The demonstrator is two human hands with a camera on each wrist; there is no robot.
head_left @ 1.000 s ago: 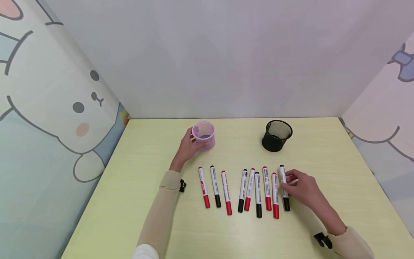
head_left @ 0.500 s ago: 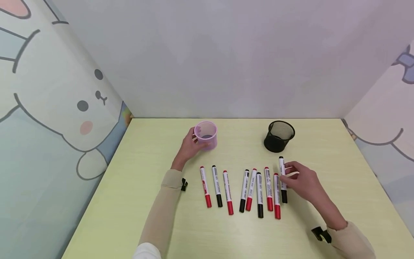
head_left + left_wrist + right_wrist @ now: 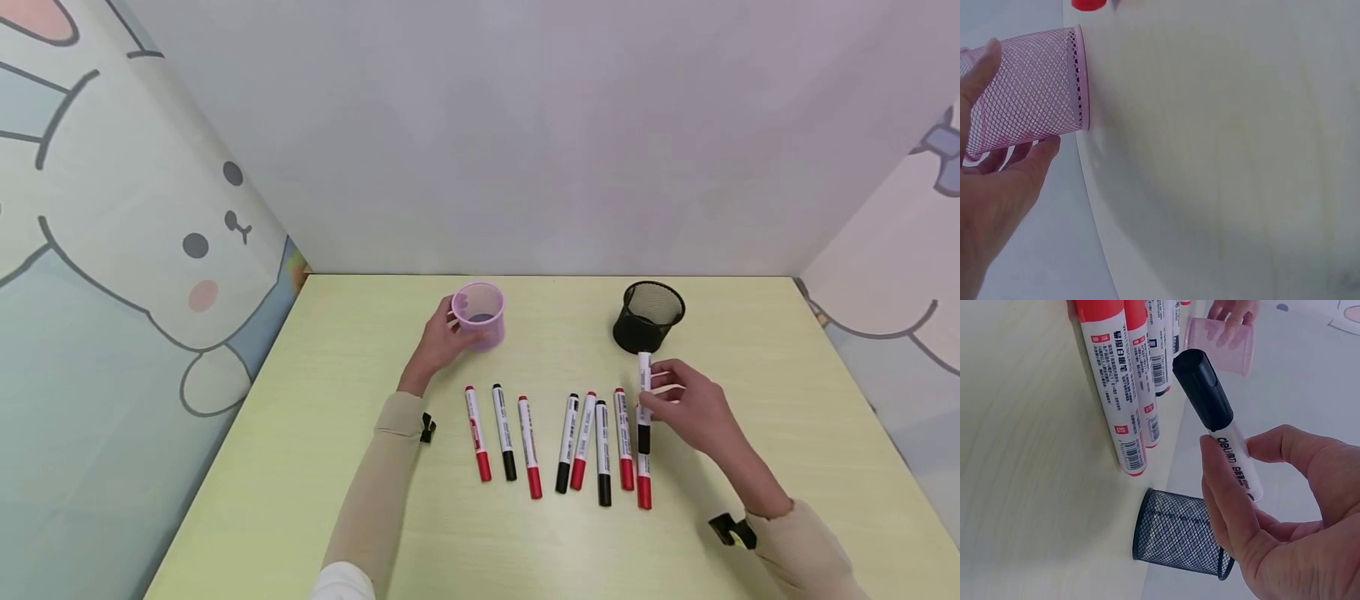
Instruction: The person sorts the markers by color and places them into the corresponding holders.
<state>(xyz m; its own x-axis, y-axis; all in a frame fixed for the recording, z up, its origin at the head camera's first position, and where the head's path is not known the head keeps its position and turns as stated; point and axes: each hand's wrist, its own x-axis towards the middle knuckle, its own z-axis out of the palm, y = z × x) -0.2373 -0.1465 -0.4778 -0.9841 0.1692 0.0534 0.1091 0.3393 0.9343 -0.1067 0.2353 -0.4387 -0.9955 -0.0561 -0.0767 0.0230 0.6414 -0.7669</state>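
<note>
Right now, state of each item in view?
Pink round mesh cup: upright, held by the left hand, no markers inside.
Black round mesh cup: upright, untouched, no markers inside.
White black-capped marker: cap on, lifted, pinched in the right hand.
Five white red-capped markers: caps on, lying on the pale yellow table.
Three other white black-capped markers: caps on, lying likewise.

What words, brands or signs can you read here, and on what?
"deli": held marker; the characters after it are too blurred.
"易擦白板笔": red marker closest in the right wrist view.
"红": lower red box on that same marker; its fine print is too small.
Other markers: too small or blurred to read reliably.
Pink cup, black cup: no text seen.
</note>
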